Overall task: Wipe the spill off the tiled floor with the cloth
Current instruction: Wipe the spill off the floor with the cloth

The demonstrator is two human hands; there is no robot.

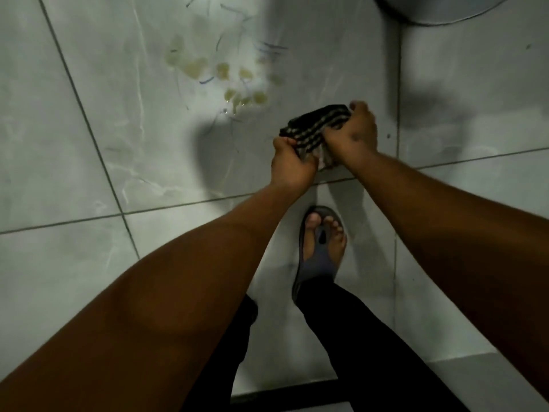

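cloth bunched and ready, spill untouched

both the left hand point(289, 162) and right hand point(352, 132) have fingers closed on the dark striped cloth point(315, 129), held above the pale tiled floor point(89, 173), likely folding a pad. yellowish spill point(219, 75) lies near, ahead-left. the cloth's underside is hidden.
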